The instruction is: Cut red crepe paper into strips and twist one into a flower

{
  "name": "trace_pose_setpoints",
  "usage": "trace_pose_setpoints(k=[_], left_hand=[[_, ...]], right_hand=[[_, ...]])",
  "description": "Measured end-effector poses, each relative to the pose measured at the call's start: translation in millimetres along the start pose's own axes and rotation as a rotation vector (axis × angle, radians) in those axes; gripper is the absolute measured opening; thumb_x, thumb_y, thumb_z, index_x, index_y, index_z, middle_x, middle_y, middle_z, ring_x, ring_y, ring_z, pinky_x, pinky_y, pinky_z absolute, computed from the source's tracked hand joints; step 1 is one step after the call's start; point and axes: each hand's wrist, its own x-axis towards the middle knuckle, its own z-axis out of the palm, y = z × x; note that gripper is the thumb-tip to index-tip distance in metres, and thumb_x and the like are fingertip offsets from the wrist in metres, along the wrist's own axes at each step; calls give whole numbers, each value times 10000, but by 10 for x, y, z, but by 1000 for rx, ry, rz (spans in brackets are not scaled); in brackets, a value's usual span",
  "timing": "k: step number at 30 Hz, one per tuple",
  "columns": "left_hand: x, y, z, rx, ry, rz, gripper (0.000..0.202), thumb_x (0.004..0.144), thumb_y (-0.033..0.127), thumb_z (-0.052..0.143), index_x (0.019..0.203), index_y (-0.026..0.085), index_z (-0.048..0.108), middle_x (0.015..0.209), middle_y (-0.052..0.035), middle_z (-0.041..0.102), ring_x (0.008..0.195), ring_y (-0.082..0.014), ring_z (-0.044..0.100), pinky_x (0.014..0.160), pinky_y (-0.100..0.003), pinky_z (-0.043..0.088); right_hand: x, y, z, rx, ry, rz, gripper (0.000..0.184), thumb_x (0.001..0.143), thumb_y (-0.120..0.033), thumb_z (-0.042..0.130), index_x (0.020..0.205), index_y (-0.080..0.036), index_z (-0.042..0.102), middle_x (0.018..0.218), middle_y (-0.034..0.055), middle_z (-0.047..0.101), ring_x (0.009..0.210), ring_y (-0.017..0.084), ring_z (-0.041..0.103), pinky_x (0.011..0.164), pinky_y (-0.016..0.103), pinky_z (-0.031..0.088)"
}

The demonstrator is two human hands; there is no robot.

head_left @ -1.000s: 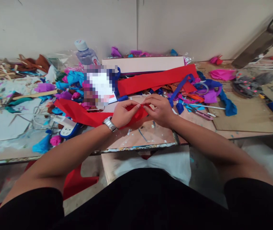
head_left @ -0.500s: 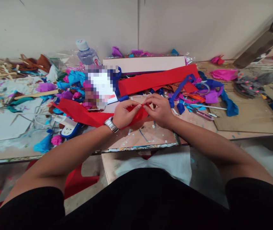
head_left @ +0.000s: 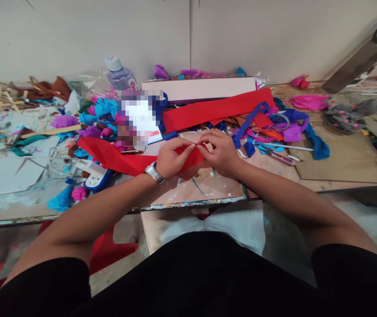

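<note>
A long red strip, crepe paper by its look [head_left: 124, 160], is pinched at its upper edge by both hands, thumbs and fingertips nearly meeting. My left hand [head_left: 171, 157], with a metal watch [head_left: 154, 172] on its wrist, grips it from the left. From the right, my right hand [head_left: 220, 152] closes on the same edge. The strip's loose end trails leftward under my left wrist, over the clutter. Behind the hands lies a second, wider red strip [head_left: 218, 110]. What exactly sits between the fingertips is too small to see.
Behind the left hand is a phone with a lit, blurred screen [head_left: 140, 116], beside a bottle [head_left: 121, 75]. A blue-and-white power strip [head_left: 97, 178] lies left. Crumpled coloured paper and a pink cutter [head_left: 281, 157] lie around. Cardboard [head_left: 340, 163] covers the right side.
Both hands hold almost the same pose, pinching the red strip. The view has shifted very slightly; nothing has visibly been picked up or let go.
</note>
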Motion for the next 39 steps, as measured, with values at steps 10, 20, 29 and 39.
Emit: trace_pose_setpoints(k=[10, 20, 29, 39], left_hand=[[-4, -13, 13, 31, 33, 49, 305, 1016, 487, 660, 973, 241, 834, 967, -47, 831, 902, -199, 753, 863, -339, 564], [-10, 15, 3, 83, 14, 75, 352, 1031, 521, 621, 963, 250, 835, 981, -52, 835, 915, -208, 749, 889, -367, 559], [-2, -53, 4, 122, 2, 42, 373, 1020, 546, 623, 976, 247, 842, 964, -52, 833, 882, -209, 744, 843, -349, 546], [-8, -36, 22, 169, -28, 86, 331, 1017, 484, 611, 980, 231, 820, 961, -58, 823, 887, -228, 724, 856, -381, 515]], right_hand=[[-8, -20, 42, 32, 48, 42, 68, 933, -259, 674, 868, -239, 676, 909, 40, 717, 873, 219, 648, 813, 380, 512], [-23, -33, 111, 116, -21, 135, 113, 962, -281, 611, 863, -233, 587, 859, 23, 628, 783, 182, 570, 731, 331, 480], [-25, -4, 83, 95, -36, 103, 90, 966, -286, 638, 898, -228, 634, 886, 31, 644, 816, 194, 575, 782, 349, 479], [-20, -13, 85, 109, -71, 154, 81, 942, -243, 591, 864, -223, 589, 846, 25, 606, 778, 190, 554, 713, 333, 439]])
